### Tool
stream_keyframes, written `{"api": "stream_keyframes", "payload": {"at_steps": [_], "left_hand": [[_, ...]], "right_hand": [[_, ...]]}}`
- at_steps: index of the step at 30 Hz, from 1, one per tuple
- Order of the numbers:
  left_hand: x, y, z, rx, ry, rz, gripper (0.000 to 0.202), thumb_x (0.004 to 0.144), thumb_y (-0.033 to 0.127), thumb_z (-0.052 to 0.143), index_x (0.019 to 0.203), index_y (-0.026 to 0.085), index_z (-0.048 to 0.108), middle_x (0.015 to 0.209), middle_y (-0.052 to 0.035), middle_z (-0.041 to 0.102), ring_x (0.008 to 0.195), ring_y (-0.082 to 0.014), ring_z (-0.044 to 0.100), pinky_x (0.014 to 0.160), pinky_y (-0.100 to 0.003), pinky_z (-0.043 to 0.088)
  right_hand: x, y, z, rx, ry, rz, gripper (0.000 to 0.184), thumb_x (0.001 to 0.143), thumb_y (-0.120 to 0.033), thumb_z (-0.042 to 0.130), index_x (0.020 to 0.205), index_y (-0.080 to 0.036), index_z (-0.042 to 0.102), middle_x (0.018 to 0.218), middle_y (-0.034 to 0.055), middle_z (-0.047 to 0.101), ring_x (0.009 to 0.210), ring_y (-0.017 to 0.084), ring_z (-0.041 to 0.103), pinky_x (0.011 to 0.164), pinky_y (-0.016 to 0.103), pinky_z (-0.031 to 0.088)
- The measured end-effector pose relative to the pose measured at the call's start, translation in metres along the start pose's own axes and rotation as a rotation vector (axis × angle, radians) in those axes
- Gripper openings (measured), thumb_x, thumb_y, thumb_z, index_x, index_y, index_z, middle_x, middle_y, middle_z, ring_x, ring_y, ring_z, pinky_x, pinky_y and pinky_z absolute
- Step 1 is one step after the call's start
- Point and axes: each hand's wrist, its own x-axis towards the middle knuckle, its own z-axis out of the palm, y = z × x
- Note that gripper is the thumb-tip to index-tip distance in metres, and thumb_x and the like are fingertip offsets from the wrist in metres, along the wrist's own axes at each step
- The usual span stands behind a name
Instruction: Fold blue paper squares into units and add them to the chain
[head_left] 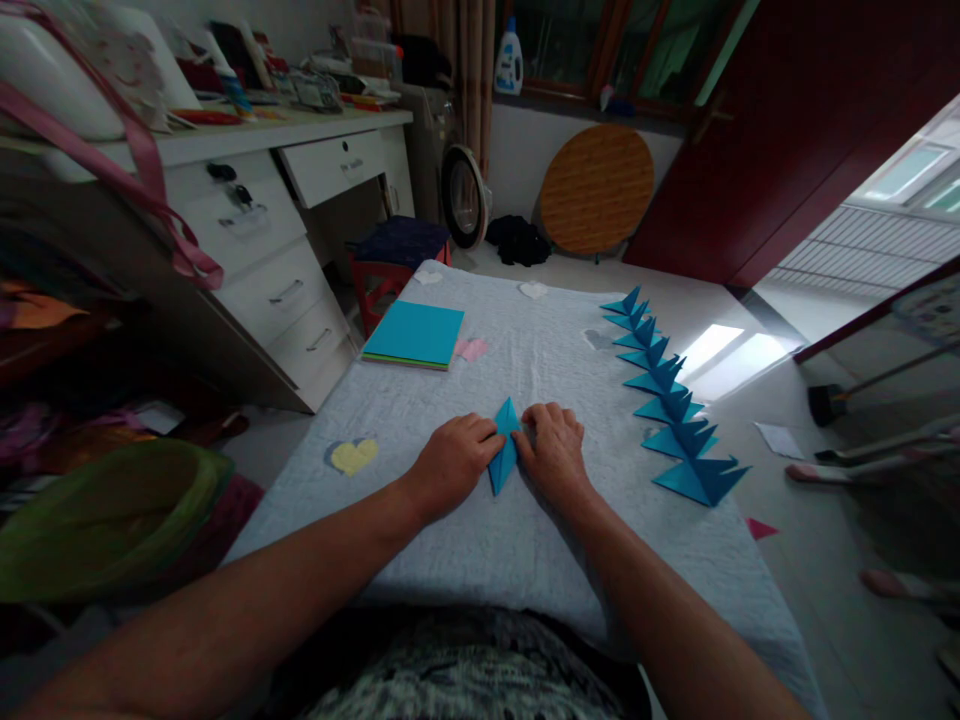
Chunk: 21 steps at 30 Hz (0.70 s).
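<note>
A narrow blue diamond of folded origami paper (504, 458) lies on the cloth-covered table, one tip pointing away from me. My left hand (459, 462) is at its left edge, fingers curled and thumb pressed on the paper. From the other side, my right hand (553, 450) has its thumb at the paper's right edge, its fingers bent. A row of several blue folded paper cranes (675, 410) runs along the table's right side. Toward the far left corner rests a stack of square origami paper (416, 332), blue on top.
The table's light cloth (420, 560) carries heart patches. A stool (397, 245) stands beyond its far left corner, and a white desk (270, 270) with drawers is to the left. At lower left is a bin with a green liner (112, 510). A pink paper scrap (762, 528) lies at right.
</note>
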Motion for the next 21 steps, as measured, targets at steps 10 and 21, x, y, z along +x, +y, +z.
{"api": "stream_keyframes", "payload": {"at_steps": [10,21], "left_hand": [[-0.004,0.01,-0.008,0.147,-0.032,0.001,0.014,0.093,0.011,0.054,0.086,0.013,0.066,0.081,-0.0066,0.066,0.078,-0.0229,0.061,0.071,-0.036,0.048],[-0.006,0.015,-0.014,0.199,-0.1,-0.055,0.017,0.09,0.007,0.053,0.08,0.012,0.066,0.079,-0.01,0.066,0.077,-0.0254,0.061,0.071,-0.038,0.045]], "right_hand": [[-0.002,-0.005,-0.001,-0.093,-0.018,-0.057,0.058,0.093,-0.035,0.054,0.149,-0.03,0.042,0.133,0.0132,0.054,0.12,0.035,0.044,0.105,0.055,0.026],[-0.007,0.008,-0.003,-0.066,0.014,-0.057,0.063,0.09,-0.023,0.053,0.151,-0.033,0.041,0.135,0.0126,0.053,0.124,0.034,0.043,0.106,0.058,0.029]]}}
